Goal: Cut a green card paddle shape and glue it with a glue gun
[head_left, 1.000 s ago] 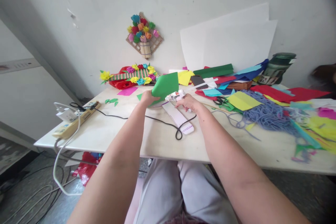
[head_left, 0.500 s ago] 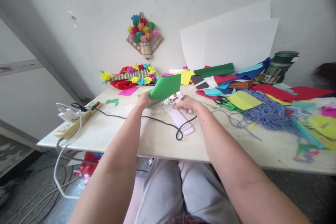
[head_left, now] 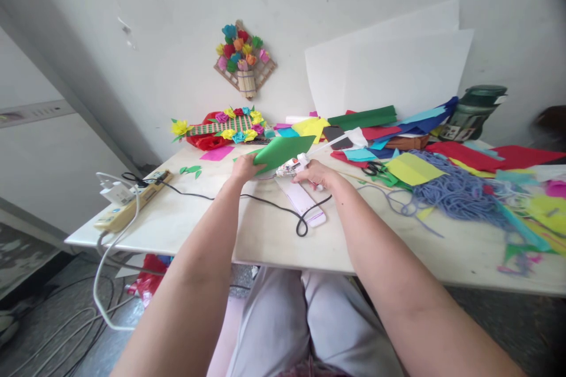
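My left hand (head_left: 246,168) is closed on the near left edge of a green paper sheet (head_left: 283,152), which tilts up over the table and bends a little. In my right hand (head_left: 315,173) is a white hot glue gun (head_left: 292,166), its nozzle pointing left just below the sheet. A long white glue stick (head_left: 329,144) sticks out of its back toward the upper right. Whether the nozzle touches the paper I cannot tell. Under the gun lies a white and purple strip-shaped box (head_left: 303,203), with the gun's black cord (head_left: 269,200) looping over it.
A power strip (head_left: 132,203) with a white charger sits at the left table edge. Small green paper leaves (head_left: 191,171) lie nearby. Behind is a flower-decorated guitar shape (head_left: 223,126). Blue-grey yarn (head_left: 455,191), scissors (head_left: 374,168), coloured papers and a dark green bottle (head_left: 471,112) crowd the right.
The green sheet has tipped lower and flatter, its far corner moving right toward the glue stick. Both hands stay almost in place, still holding the sheet and the glue gun.
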A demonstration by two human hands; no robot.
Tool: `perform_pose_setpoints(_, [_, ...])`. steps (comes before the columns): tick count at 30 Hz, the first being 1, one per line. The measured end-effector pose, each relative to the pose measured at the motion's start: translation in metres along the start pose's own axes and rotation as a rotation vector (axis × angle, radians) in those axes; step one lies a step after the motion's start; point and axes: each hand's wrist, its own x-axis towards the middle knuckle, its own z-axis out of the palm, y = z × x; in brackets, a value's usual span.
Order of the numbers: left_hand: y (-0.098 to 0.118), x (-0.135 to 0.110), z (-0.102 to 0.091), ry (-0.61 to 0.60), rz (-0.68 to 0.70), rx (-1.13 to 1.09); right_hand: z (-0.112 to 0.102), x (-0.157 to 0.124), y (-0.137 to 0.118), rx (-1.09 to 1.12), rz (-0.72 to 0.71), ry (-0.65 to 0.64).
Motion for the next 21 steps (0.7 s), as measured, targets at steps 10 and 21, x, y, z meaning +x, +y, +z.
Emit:
perform_pose_setpoints(10, [0.0028,0.0013,-0.0037,-0.038,0.014,-0.058,0.0006,-0.0023,-0.0029,0.010,-0.012,0.012])
perform_pose_setpoints(21, [-0.0016,0.0034,-0.0029,-0.047,-0.020,-0.164,0.0075,0.0062,0.0026,-0.004,-0.099,0.073])
